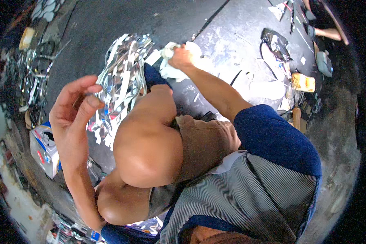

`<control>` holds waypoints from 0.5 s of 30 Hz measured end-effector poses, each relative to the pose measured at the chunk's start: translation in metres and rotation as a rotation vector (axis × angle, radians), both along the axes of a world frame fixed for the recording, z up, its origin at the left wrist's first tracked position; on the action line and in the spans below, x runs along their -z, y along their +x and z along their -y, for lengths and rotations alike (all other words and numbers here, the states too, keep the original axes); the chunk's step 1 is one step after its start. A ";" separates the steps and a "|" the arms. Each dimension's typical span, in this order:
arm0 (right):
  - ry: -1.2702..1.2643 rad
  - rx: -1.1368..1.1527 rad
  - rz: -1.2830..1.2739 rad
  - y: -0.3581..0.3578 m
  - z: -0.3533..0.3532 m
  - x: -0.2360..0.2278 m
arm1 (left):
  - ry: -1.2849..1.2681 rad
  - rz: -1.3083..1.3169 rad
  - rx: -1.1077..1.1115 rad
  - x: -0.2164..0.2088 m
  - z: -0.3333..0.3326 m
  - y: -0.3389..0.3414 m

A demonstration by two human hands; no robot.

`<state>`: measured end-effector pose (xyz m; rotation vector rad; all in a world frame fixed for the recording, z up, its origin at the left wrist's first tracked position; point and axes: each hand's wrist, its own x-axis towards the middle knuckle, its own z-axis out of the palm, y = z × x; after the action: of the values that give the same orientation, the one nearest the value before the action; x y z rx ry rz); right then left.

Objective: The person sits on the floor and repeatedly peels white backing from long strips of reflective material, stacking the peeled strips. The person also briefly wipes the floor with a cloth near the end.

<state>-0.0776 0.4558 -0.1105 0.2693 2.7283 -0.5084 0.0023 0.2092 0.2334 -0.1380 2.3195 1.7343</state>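
My right hand (180, 57) reaches out to the floor with its fingers closed on a crumpled white cloth (175, 72). The cloth is bunched under the palm and looks pressed to the floor. My left hand (72, 105) is raised beside my knee, its fingers loosely curved and apart from the thumb, holding nothing that I can see. Just beyond its fingertips, a heap of shiny silver and white strips (124, 77) lies on the floor. My foot in a dark blue shoe (152, 76) rests between the heap and the cloth.
A white and blue bag (44, 148) stands at the left, near piled metal scraps (30, 77). To the right are a black plastic bag (275, 42), a yellowish block (303, 82), a pale container (324, 64) and a wooden handle (297, 118). Another person's limb (328, 33) shows at the far right.
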 end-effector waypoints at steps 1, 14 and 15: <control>0.004 0.017 0.041 0.003 0.004 -0.004 | -0.027 -0.012 0.011 -0.003 -0.002 -0.001; 0.060 -0.205 -0.013 -0.004 -0.016 -0.004 | -0.009 -0.133 -0.096 -0.009 -0.012 -0.014; 0.077 -0.208 -0.049 -0.008 -0.019 0.009 | -0.008 -0.166 -0.101 -0.008 -0.011 -0.015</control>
<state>-0.0858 0.4750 -0.1195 -0.0088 2.7856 -0.3577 -0.0131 0.2206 0.2418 -0.1195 2.4761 1.8495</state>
